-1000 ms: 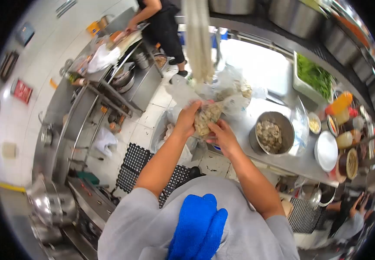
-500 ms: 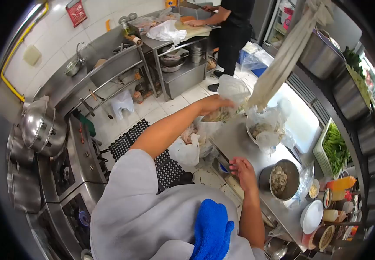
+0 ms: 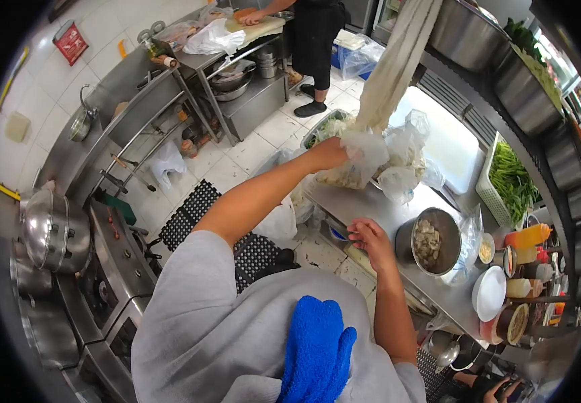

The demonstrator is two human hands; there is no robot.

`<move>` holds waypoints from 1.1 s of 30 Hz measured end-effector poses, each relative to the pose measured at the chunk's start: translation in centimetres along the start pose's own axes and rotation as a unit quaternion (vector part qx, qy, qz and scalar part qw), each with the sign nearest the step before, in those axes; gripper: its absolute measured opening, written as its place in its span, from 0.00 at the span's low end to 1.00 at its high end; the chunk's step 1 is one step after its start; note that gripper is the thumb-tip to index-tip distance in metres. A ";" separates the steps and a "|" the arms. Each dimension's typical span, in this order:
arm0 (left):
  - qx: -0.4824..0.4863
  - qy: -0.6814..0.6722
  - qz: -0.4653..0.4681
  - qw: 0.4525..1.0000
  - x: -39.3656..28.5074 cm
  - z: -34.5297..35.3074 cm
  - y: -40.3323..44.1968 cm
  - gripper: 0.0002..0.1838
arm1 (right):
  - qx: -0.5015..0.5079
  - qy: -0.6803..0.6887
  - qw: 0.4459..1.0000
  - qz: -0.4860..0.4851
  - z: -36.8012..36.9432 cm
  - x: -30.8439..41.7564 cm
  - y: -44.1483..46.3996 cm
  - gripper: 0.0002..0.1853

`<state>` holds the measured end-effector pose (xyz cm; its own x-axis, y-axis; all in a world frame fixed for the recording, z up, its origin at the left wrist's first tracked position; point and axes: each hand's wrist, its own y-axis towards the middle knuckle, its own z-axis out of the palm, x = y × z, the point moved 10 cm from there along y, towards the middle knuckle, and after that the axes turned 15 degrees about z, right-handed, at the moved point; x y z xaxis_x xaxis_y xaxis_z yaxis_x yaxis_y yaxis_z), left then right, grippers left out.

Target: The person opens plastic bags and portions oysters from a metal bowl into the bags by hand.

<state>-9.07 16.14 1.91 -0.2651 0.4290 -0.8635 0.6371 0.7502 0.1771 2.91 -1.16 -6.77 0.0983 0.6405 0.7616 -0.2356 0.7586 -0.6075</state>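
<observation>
My left hand (image 3: pixel 330 154) is closed on a clear plastic bag (image 3: pixel 365 152) with pale food in it, at the far corner of the steel counter (image 3: pixel 344 205). Beside it, more knotted plastic bags (image 3: pixel 401 178) are heaped on a bowl that they mostly cover. My right hand (image 3: pixel 371 240) hovers over the counter's near edge with nothing in it, its fingers apart and loosely bent. Close to its right stands a metal pot (image 3: pixel 451 252) with pale chunks of food (image 3: pixel 427 243) inside; the hand is apart from it.
A basket of green vegetables (image 3: pixel 488 178), a white bowl (image 3: pixel 489 293) and sauce bottles (image 3: pixel 529 235) line the right side. Gas stoves (image 3: pixel 112 282) stand at left. Another person (image 3: pixel 314 54) works at the far table. A pale cloth (image 3: pixel 398 60) hangs over the counter.
My left hand has carried the plastic bag from beyond the counter's edge to over its corner, beside the other bags. My right hand stays near the pot. The view has shifted slightly.
</observation>
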 end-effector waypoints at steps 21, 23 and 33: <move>0.041 0.182 -0.023 0.982 -3.4 0.9 -2.3 0.20 | -0.106 0.104 0.989 0.003 0.4 6.1 2.5 0.16; 0.119 0.134 -0.073 0.981 -2.9 2.2 -2.9 0.17 | -0.101 0.071 0.991 -0.045 0.4 6.1 3.0 0.12; -0.271 -0.559 -0.162 0.767 1.0 5.0 -7.1 0.09 | -0.108 -0.089 0.990 -0.020 2.6 0.8 -1.5 0.12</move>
<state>-10.25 8.66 -2.54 0.6324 -0.2964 -0.7157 0.1944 0.9551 -0.2237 0.84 -2.08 -4.68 -0.0734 0.5922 0.8024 -0.0206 0.8035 -0.5949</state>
